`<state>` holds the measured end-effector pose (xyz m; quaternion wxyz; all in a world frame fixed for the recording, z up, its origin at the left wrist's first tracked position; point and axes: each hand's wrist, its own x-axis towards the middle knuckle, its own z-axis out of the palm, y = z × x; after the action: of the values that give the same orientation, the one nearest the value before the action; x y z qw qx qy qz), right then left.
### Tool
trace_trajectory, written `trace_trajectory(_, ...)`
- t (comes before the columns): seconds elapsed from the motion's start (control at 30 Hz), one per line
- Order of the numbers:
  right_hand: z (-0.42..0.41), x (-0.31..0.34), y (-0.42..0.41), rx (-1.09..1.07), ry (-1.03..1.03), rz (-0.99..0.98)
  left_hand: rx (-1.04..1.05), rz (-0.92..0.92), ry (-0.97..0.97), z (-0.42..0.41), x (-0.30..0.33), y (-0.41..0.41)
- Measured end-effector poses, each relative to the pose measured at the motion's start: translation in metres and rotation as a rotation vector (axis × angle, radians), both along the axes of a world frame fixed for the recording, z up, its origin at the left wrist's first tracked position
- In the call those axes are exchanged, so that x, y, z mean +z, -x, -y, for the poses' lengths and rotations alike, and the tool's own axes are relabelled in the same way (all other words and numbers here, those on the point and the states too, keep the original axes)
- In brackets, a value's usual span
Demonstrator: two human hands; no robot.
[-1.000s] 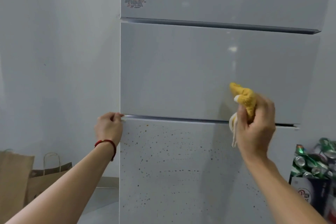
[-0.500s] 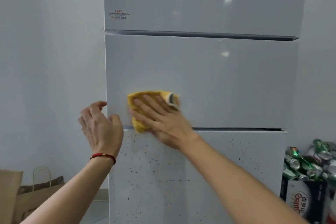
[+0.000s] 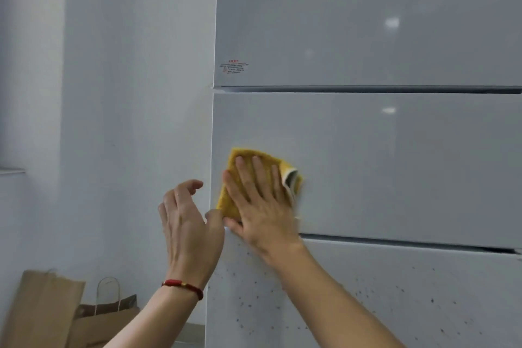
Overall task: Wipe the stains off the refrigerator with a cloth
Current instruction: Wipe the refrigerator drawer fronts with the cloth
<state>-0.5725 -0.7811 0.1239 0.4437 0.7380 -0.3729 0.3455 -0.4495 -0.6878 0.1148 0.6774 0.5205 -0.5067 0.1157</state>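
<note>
A tall grey refrigerator (image 3: 395, 167) with three glossy door panels fills the right of the view. The bottom panel (image 3: 423, 305) is speckled with dark stains. My right hand (image 3: 262, 206) lies flat on a yellow cloth (image 3: 245, 158), pressing it against the lower left corner of the middle panel. My left hand (image 3: 189, 229) hovers open beside the refrigerator's left edge, fingers apart, a red string bracelet on its wrist. Its thumb is close to the cloth's lower corner; whether they touch I cannot tell.
A pale wall (image 3: 113, 93) stands left of the refrigerator. Two brown paper bags (image 3: 56, 316) sit on the floor at the lower left. A small red-printed label (image 3: 234, 66) is stuck on the top panel's lower left corner.
My right hand carried the cloth from the right of the middle panel to its lower left corner and spread flat on it. My left hand let go of the door gap and opened.
</note>
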Motion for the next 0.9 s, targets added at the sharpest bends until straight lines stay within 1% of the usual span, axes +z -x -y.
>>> trace_trajectory(0.07, -0.008, 0.01, -0.039, 0.036, -0.103, -0.122, -0.044, 0.038, 0.082, -0.007, 0.011, 0.009)
trace_trajectory(0.1, -0.008, 0.01, -0.046, 0.051, -0.165, -0.184, -0.044, 0.057, 0.097, -0.007, 0.015, 0.012)
trace_trajectory(0.13, -0.008, 0.011, -0.046, 0.068, -0.181, -0.243, -0.025, 0.081, 0.102, -0.005, 0.015, 0.011)
trace_trajectory(0.2, -0.003, 0.01, -0.022, 0.052, -0.08, -0.381, 0.009, 0.118, 0.075, 0.002, 0.009, 0.011)
trace_trajectory(0.23, 0.004, 0.01, 0.001, 0.047, -0.026, -0.411, 0.019, 0.128, 0.053, 0.005, 0.004, 0.013)
trace_trajectory(0.27, 0.009, 0.01, 0.024, 0.071, 0.02, -0.379, 0.029, 0.137, 0.031, 0.007, -0.002, 0.012)
trace_trajectory(0.33, 0.008, 0.008, 0.083, 0.129, 0.069, -0.238, 0.023, 0.156, -0.016, 0.012, -0.011, 0.021)
trace_trajectory(0.37, 0.002, 0.005, 0.116, 0.119, 0.08, -0.17, 0.007, 0.156, -0.036, 0.014, -0.015, 0.029)
trace_trajectory(0.47, -0.008, -0.008, 0.213, -0.009, 0.116, -0.03, -0.047, 0.16, -0.06, 0.015, -0.024, 0.051)
trace_trajectory(0.53, -0.007, -0.018, 0.275, -0.1, 0.077, 0.079, -0.072, 0.171, -0.074, 0.014, -0.033, 0.059)
trace_trajectory(0.6, -0.005, -0.029, 0.328, -0.143, 0.043, 0.265, -0.081, 0.184, -0.098, 0.01, -0.042, 0.06)
trace_trajectory(0.63, -0.005, -0.034, 0.347, -0.117, 0.024, 0.379, -0.076, 0.184, -0.111, 0.008, -0.047, 0.056)
trace_trajectory(0.7, -0.009, -0.042, 0.366, -0.017, 0.002, 0.673, -0.057, 0.164, -0.133, -0.002, -0.058, 0.048)
trace_trajectory(0.73, -0.012, -0.045, 0.365, 0.032, 0.007, 0.819, -0.054, 0.154, -0.142, -0.009, -0.063, 0.044)
trace_trajectory(0.77, -0.017, -0.05, 0.356, 0.077, 0.01, 0.922, -0.056, 0.133, -0.153, -0.017, -0.07, 0.041)
trace_trajectory(0.8, -0.022, -0.053, 0.34, 0.122, 0.014, 0.95, -0.068, 0.111, -0.162, -0.024, -0.075, 0.04)
trace_trajectory(0.83, -0.026, -0.059, 0.315, 0.18, 0.004, 0.915, -0.094, 0.086, -0.178, -0.031, -0.082, 0.041)
trace_trajectory(0.87, -0.029, -0.065, 0.288, 0.241, -0.022, 0.843, -0.135, 0.058, -0.2, -0.034, -0.085, 0.044)
trace_trajectory(0.9, -0.033, -0.076, 0.254, 0.305, -0.108, 0.752, -0.181, 0.017, -0.237, -0.037, -0.094, 0.045)
